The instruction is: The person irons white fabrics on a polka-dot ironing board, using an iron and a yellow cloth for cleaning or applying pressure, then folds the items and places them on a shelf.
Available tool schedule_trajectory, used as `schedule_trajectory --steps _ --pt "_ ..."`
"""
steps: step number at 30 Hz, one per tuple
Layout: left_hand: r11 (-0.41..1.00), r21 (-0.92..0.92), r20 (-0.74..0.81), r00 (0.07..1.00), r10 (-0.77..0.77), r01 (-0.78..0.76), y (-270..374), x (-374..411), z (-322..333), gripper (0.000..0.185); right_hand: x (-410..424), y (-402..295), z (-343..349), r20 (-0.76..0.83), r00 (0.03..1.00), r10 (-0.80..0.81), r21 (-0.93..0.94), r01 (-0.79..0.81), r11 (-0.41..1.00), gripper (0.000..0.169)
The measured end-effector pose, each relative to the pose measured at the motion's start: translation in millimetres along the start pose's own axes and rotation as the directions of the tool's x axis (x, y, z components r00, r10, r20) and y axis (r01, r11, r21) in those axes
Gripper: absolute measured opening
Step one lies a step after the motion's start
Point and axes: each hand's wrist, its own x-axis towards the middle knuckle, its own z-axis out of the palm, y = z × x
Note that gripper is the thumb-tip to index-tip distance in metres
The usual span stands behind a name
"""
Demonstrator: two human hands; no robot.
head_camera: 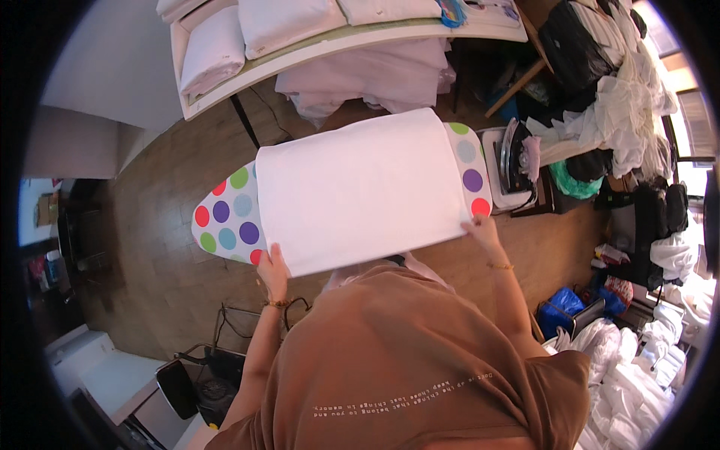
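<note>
A white cloth (360, 185) lies flat across the middle of an ironing board with a cover of coloured dots (228, 216). The board's narrow end shows at the left and its wide end at the right. At the cloth's near left corner, my left hand (273, 273) grips the edge between thumb and fingers. My right hand (482, 232) pinches the near right corner beside a red dot. The cloth's near edge runs fairly straight between both hands. A steam iron (516, 157) rests on a white stand just past the board's right end, its cord beside it.
Folded white cloths (292, 25) lie on a white-edged table (349, 42) beyond the board, with more white fabric (371, 76) beneath. Heaped white fabric (624, 124) and bags crowd the right. A metal-framed chair (219, 360) stands at lower left, near a white cabinet (115, 382).
</note>
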Motion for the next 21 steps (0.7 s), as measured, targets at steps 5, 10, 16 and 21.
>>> schedule_trajectory --steps 5,10,16,21 --pt "0.997 0.073 -0.042 0.999 0.014 -0.011 -40 -16 18 0.043 1 -1 13 -0.020 1.000 0.011 0.322 -0.004 0.947 0.032" --pt "0.957 -0.224 0.233 0.964 -0.132 0.185 -30 66 28 0.054 72 -61 1 0.141 0.983 0.117 0.354 -0.160 0.921 0.040" --pt "0.612 -0.417 0.658 0.688 -0.306 0.672 18 142 41 0.061 163 -100 32 -0.139 0.979 0.149 0.111 -0.134 0.985 0.057" --pt "0.945 -0.059 0.264 0.918 -0.297 0.323 34 153 44 0.052 177 -106 17 -0.108 0.993 0.041 0.201 -0.018 0.979 0.049"
